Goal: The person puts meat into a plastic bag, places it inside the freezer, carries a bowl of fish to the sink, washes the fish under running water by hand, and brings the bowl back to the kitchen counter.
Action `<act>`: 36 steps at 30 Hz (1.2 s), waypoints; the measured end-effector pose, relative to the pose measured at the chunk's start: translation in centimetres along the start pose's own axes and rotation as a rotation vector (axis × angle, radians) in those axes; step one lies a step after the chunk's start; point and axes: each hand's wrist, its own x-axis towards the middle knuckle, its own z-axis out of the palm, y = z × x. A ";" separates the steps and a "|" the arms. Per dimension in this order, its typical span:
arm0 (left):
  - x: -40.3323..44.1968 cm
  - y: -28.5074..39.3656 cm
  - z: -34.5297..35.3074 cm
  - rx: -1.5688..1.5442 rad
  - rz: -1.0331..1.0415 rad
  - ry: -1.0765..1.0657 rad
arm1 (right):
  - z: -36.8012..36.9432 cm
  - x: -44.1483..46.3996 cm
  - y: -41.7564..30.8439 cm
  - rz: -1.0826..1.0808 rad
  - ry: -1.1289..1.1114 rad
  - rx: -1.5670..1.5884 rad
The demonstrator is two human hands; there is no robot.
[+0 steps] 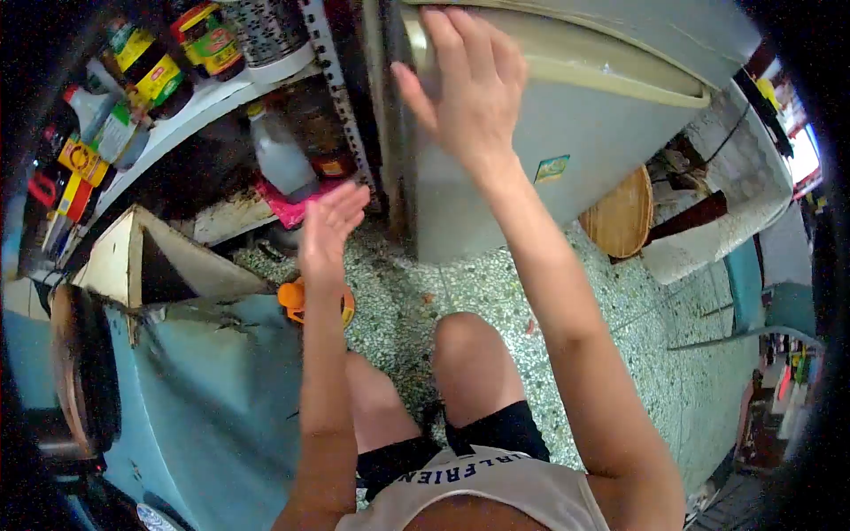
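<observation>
My right hand [478, 88] is raised at the grey-green refrigerator [478, 195], its fingers over the cream ledge [611, 75] near the top. The thumb is spread away from the other fingers. Whether the fingertips press on the ledge I cannot tell. Lower and to the left, my left hand [328, 232] hangs in the air with its fingers stretched out and nothing in it. Just beyond it, a bottle with a pale body [279, 155] stands by a pink cloth or bag [290, 205]. An orange object [292, 296] is partly hidden behind my left forearm.
Sauce bottles [152, 71] and jars line a white shelf [190, 102] at upper left. A worn blue cabinet [212, 398] is close on my left. Against the right wall are a round wooden board [620, 212] and a white basin-like block [753, 195]. Speckled floor [407, 283] lies below.
</observation>
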 end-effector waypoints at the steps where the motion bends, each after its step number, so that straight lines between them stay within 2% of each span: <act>1: -0.3 -0.8 -0.3 0.057 -0.060 0.092 | 1.1 0.1 -0.2 -0.026 0.001 -0.096; 2: -0.5 -1.8 -0.8 0.053 -0.117 0.171 | 2.1 0.1 -0.3 -0.052 0.005 -0.194; 5: -0.6 -4.6 -1.3 -0.036 -0.158 0.404 | 3.2 -1.1 1.7 -0.145 0.102 -0.022; 10: 0.6 -7.4 0.4 -0.043 -0.273 0.280 | 2.8 -0.8 0.5 -0.102 0.081 -0.104; 14: 1.5 -8.2 2.8 -0.069 -0.368 0.324 | 3.1 -1.1 1.3 -0.096 0.102 -0.025; 21: 3.6 -2.9 11.2 -0.396 -0.543 0.436 | 1.3 -1.6 1.3 -0.015 -0.079 0.004; 23: 4.5 -2.5 12.1 -0.657 -0.638 0.532 | 1.1 -1.5 1.3 -0.009 -0.148 0.015; 25: 4.8 -3.7 12.0 -0.781 -0.662 0.561 | 0.6 -1.6 1.6 -0.014 -0.213 0.059; 29: 3.3 0.3 12.7 -0.717 -0.724 0.648 | -0.8 -0.4 1.5 -0.041 -0.360 0.061; 32: 0.1 3.8 13.0 -0.643 -0.729 0.720 | -2.0 0.5 1.0 -0.006 -0.462 0.084; 35: -4.1 9.2 13.2 -0.637 -0.701 0.726 | -3.8 2.9 -0.2 0.110 -0.655 0.156; 36: -5.4 11.2 13.4 -0.644 -0.704 0.752 | -4.7 4.9 -1.3 0.098 -0.648 0.183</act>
